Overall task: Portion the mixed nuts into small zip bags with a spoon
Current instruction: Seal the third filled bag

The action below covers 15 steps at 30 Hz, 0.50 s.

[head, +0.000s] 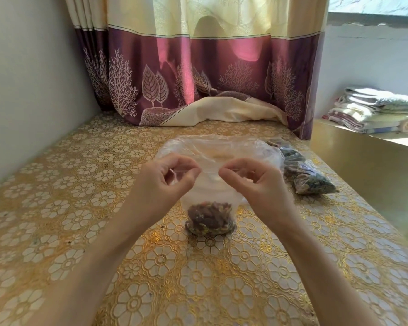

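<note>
A table (57,208) covered in a gold and white flower-patterned cloth fills most of the view, running back to a curtain (198,67) that is cream above and purple below, its hem bunched on the far edge of the cloth. To the right, on a separate gold surface, sits a stack of folded towels (375,109).

Near the middle of the table lies a large clear plastic bag (217,147), crumpled and open, just behind the hands; what it holds cannot be made out. At its right side, touching or nearly touching it, lie filled small bags (309,175) packed with dark mixed nuts, stretching toward the right edge of the table.

In front of the large bag stands the small zip bag (210,198), upright, its base resting on the cloth. Its lower part is filled with mixed nuts (210,217), brown and reddish with some green and pale pieces; the upper part is clear and empty.

The left hand (165,180) pinches the top edge of the small zip bag between thumb and curled fingers. The right hand (257,182) does the same at the other end of the top edge, thumb and forefinger closed on the plastic. The two hands are near each other, not touching.
</note>
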### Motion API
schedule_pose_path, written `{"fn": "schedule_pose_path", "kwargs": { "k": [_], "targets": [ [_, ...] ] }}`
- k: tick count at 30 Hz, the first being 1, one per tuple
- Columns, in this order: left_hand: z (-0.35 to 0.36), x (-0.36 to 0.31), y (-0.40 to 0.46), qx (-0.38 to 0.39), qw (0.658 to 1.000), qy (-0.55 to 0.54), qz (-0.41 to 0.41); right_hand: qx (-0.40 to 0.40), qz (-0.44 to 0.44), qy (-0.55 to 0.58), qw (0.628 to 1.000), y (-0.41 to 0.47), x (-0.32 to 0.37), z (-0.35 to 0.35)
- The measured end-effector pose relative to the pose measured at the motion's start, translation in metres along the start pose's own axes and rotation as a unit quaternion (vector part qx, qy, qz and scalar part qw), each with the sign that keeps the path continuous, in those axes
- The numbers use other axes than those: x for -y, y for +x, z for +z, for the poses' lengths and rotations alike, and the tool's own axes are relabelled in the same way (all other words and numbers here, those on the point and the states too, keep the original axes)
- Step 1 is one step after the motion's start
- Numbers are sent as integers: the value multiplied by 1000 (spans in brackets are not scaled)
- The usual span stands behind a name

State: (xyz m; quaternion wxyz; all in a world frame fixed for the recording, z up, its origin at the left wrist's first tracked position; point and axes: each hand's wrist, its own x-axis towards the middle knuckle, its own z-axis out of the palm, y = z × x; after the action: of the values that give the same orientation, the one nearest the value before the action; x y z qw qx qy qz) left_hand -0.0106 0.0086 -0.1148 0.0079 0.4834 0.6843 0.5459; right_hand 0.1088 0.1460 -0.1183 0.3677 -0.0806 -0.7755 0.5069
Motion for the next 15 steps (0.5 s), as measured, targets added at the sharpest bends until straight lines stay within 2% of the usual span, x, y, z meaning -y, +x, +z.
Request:
{"fn": "schedule_pose_path", "kwargs": {
  "k": [8, 15],
  "targets": [
    [0, -5, 0, -3, 1000, -6, 4, -26, -15, 17, 999, -1, 0, 3],
    [5, -6, -2, -3, 1000, 11, 22, 0, -1, 29, 1000, -1, 0, 5]
  ]
}}
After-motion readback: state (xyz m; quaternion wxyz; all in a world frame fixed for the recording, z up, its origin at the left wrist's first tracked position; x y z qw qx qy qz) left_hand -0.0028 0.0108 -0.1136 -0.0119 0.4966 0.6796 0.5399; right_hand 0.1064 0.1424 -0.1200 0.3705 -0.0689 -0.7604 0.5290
